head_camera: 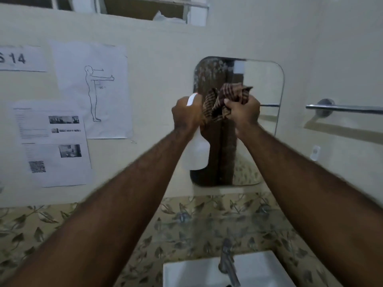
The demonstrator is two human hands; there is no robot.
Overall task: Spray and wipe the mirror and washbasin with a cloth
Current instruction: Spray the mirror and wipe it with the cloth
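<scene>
Arms reach forward together toward the mirror on the wall. The left hand is wrapped around the neck of a white spray bottle, whose body hangs below the fist and whose nozzle pokes up above it. Just right of it, the right hand is clenched on a bunched brown striped cloth, which spills up and leftward, touching or nearly touching the bottle. Droplets speckle the glass above the left hand. Below both forearms sit the faucet and white washbasin. Papers hang left of the left hand; a towel bar lies right of the right hand.
</scene>
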